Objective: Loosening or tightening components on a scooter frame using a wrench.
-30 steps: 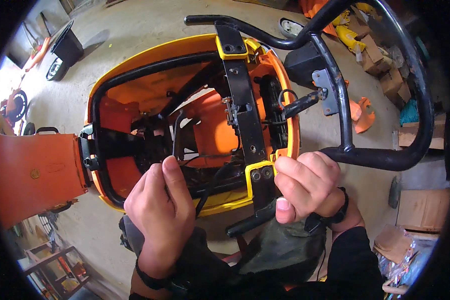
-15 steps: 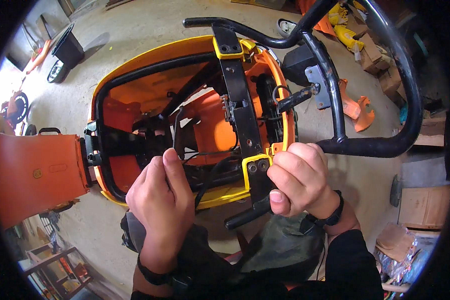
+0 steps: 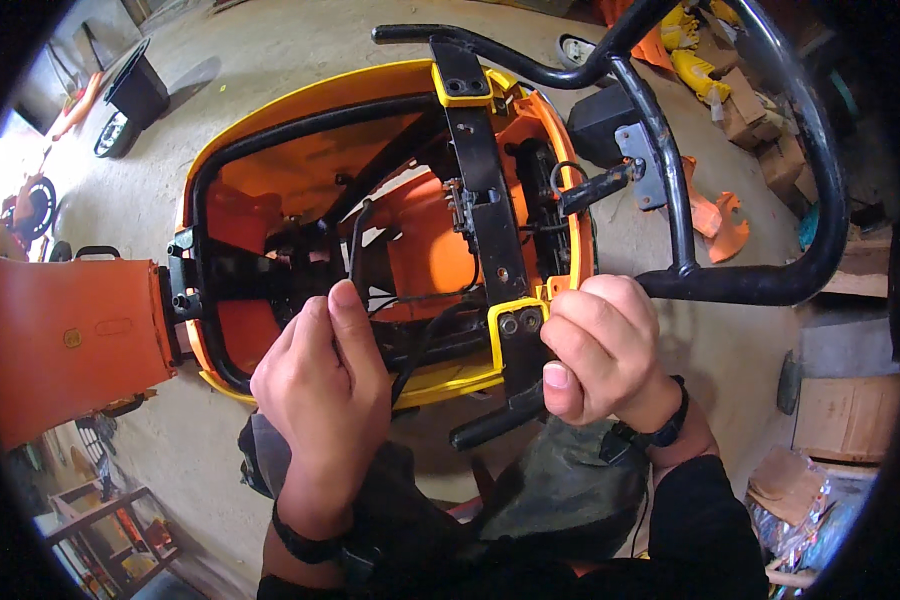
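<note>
Below me is the open body of a scooter-like vehicle, with an orange and yellow shell (image 3: pixel 320 88) around a black tubular frame (image 3: pixel 202 170). My left hand (image 3: pixel 320 385) is closed over the near side of the opening, thumb pressed to the curled fingers; anything inside it is hidden. My right hand (image 3: pixel 605 350) is closed too, fingers curled beside the yellow-edged bracket (image 3: pixel 497 340) with two bolts; I cannot make out what it holds. A black crossbar (image 3: pixel 482 185) spans the body, and black cables (image 3: pixel 358 235) run inside the opening.
A thick black tubular rack (image 3: pixel 810 150) rises at the right. An orange flap (image 3: pixel 70 345) extends left. Black bins (image 3: pixel 138 90) stand at the far left. Cardboard boxes (image 3: pixel 848 420) and loose orange parts (image 3: pixel 725 225) lie at the right, and a low shelf (image 3: pixel 110 530) is at lower left.
The vehicle's right part appears slightly higher and farther right in view. Both hands stay closed in nearly the same places.
</note>
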Demonstrator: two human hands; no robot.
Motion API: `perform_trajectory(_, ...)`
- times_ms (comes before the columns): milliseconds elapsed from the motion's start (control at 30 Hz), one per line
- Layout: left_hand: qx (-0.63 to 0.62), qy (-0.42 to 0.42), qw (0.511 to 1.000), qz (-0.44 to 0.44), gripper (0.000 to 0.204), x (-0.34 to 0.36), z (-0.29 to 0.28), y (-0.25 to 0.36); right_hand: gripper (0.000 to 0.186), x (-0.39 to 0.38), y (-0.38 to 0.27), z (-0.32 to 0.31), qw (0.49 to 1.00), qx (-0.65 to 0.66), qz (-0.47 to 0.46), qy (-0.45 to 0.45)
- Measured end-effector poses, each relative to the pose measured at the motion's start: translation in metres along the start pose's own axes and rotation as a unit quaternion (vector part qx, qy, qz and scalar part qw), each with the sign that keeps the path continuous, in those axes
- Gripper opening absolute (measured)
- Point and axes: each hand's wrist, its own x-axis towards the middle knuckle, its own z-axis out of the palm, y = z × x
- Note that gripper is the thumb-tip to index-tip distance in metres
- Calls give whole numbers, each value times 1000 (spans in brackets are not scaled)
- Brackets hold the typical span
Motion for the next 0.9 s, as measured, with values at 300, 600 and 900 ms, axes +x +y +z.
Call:
perform_trajectory(300, 1, 8, 1000, 5, 31, 0, 0, -2, 25, 5, 7, 1, 999, 30, -15, -13)
perform_trajectory(600, -1, 14, 1000, 10, 32, -1, 0, -2, 27, -10, 5, 4, 999, 32, -16, 31)
perform_trajectory(900, -11, 21, 1000, -2, 34, -2, 1, 0, 23, -19, 11, 6, 992, 60, -67, 91)
